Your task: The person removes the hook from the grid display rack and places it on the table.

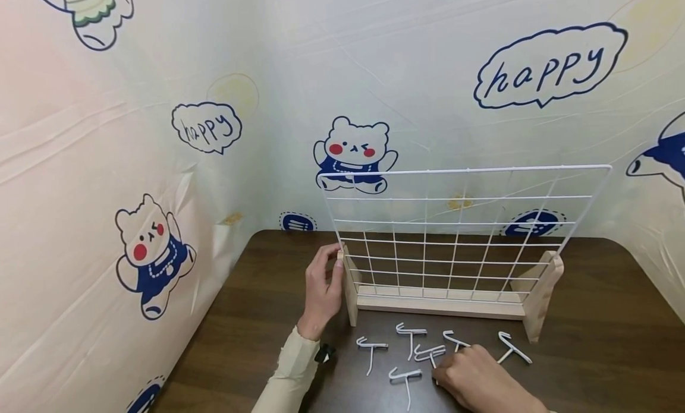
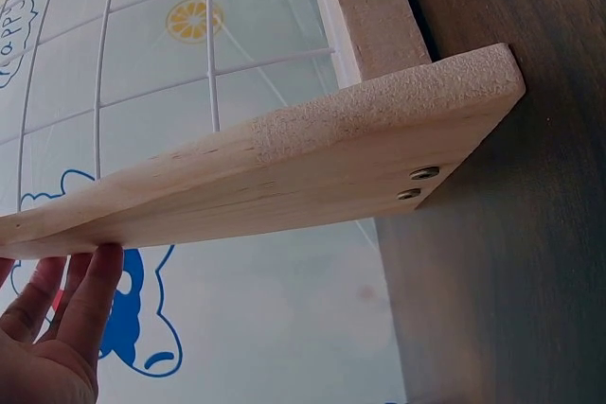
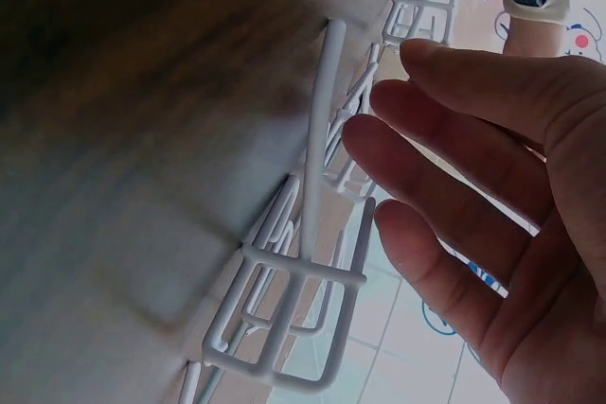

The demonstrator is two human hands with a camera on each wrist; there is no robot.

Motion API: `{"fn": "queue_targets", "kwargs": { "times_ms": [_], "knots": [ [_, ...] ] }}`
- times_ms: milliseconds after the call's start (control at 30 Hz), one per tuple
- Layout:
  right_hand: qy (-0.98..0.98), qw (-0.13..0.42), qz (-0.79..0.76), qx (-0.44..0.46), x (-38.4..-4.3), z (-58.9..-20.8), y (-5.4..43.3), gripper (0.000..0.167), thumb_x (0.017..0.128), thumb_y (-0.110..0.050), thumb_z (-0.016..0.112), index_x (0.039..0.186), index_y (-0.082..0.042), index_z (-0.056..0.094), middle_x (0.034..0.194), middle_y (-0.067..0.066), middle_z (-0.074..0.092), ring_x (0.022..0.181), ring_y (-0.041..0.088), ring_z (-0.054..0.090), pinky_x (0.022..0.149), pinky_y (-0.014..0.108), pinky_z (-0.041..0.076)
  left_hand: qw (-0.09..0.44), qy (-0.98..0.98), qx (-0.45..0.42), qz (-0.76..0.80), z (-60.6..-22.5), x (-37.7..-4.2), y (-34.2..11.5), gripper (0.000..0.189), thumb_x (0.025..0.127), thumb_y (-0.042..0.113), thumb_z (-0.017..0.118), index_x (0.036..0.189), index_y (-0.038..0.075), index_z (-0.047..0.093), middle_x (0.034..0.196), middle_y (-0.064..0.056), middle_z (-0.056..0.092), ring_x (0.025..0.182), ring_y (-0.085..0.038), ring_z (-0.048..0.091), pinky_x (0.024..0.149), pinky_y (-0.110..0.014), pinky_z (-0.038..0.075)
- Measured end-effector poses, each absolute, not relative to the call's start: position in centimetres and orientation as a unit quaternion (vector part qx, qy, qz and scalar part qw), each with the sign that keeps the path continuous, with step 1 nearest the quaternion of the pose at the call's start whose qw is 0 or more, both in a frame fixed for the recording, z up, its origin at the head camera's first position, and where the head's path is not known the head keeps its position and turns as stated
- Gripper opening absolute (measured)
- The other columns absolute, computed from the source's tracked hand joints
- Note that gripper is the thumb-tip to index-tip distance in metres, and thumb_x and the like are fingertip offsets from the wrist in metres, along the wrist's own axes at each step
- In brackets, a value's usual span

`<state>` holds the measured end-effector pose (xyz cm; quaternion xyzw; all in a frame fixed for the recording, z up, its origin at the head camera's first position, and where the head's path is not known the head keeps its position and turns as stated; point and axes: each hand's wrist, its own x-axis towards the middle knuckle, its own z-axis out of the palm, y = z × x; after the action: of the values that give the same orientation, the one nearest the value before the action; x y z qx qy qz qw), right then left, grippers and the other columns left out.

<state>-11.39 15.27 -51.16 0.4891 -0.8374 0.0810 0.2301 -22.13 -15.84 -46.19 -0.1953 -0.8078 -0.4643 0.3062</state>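
A white wire grid (image 1: 455, 242) leans back in a pale wooden stand (image 1: 441, 304) on the table. My left hand (image 1: 323, 285) touches the upper part of the stand's left side panel (image 2: 312, 172); in the left wrist view its fingertips rest against the outer face. My right hand (image 1: 478, 377) is low over the table among several white metal hooks (image 1: 412, 374). In the right wrist view, its fingers (image 3: 445, 177) are spread and slightly bent beside a near hook (image 3: 303, 281). Whether a fingertip touches that hook I cannot tell.
The dark brown wooden table (image 1: 257, 318) ends at a printed cloth backdrop (image 1: 278, 134) behind and to the left. One hook (image 1: 515, 347) lies apart at the right, near the foot of the right side panel (image 1: 543, 297). A black band (image 1: 324, 353) is on the left wrist.
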Motion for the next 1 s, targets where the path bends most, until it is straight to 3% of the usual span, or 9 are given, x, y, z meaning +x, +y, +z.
{"fn": "queue_targets", "kwargs": {
  "times_ms": [633, 1000],
  "knots": [
    [-0.840, 0.233, 0.105, 0.479, -11.38, -51.18, 15.32, 0.037, 0.062, -0.016, 0.087, 0.062, -0.032, 0.053, 0.050, -0.018, 0.049, 0.044, 0.000, 0.039, 0.044, 0.023, 0.018, 0.310, -0.809, -0.196, -0.460, -46.31, -22.36, -15.89, 0.028, 0.106, 0.011, 0.054, 0.131, 0.011, 0.066, 0.122, -0.009, 0.071, 0.108, -0.020, 0.070, 0.076, -0.023, 0.063],
    [-0.843, 0.221, 0.123, 0.474, -11.37, -50.94, 15.32, 0.033, 0.070, -0.019, 0.086, 0.065, -0.032, 0.056, 0.058, -0.021, 0.052, 0.048, -0.006, 0.036, 0.044, 0.020, 0.017, 0.312, -0.806, -0.198, -0.463, -46.27, -22.09, -15.81, 0.029, 0.106, 0.011, 0.054, 0.132, 0.011, 0.065, 0.124, -0.009, 0.070, 0.109, -0.020, 0.070, 0.077, -0.025, 0.064]
  ]
}}
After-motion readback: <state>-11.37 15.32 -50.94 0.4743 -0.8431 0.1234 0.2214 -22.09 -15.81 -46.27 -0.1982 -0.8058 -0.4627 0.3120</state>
